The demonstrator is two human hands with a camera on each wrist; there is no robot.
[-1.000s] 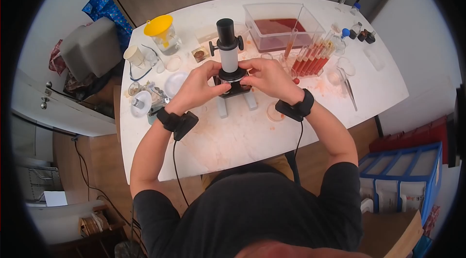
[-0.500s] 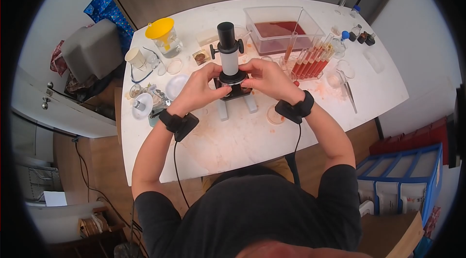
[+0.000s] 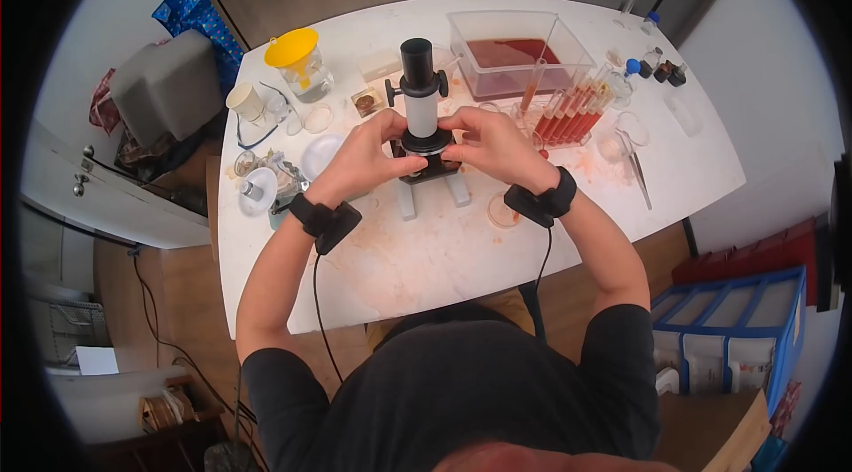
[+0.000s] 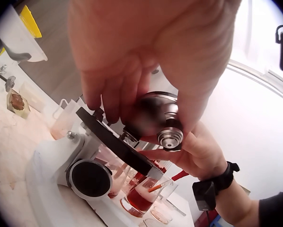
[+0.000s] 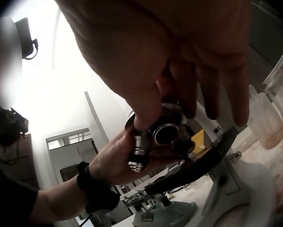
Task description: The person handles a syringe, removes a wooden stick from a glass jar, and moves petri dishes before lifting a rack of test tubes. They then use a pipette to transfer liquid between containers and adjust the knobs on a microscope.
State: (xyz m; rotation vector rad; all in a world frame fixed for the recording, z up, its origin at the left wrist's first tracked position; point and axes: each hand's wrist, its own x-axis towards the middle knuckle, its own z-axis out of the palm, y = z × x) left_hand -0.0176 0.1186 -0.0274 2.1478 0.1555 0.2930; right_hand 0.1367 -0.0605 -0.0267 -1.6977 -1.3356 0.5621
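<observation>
A microscope [image 3: 421, 115] with a white tube and a black eyepiece stands upright in the middle of the table, between both hands. My left hand [image 3: 368, 153] grips its revolving nosepiece from the left, just below the tube. From the other side my right hand [image 3: 491, 145] holds the same nosepiece, its thumb at a silver objective lens [image 5: 140, 152]. In the left wrist view another objective [image 4: 170, 137] points out beside the left thumb. Under the hands lies the black stage [image 4: 115, 145], with a round mirror [image 4: 90, 178] below it. The palms partly hide the nosepiece.
Right of the microscope stands a rack of test tubes [image 3: 568, 117] with red liquid, before a clear tub [image 3: 524, 82]. Tweezers [image 3: 641, 179] lie farther right. A yellow funnel [image 3: 293, 50], a paper cup [image 3: 246, 103] and a balance [image 3: 257, 192] stand left. A petri dish [image 3: 504, 209] lies near the right wrist.
</observation>
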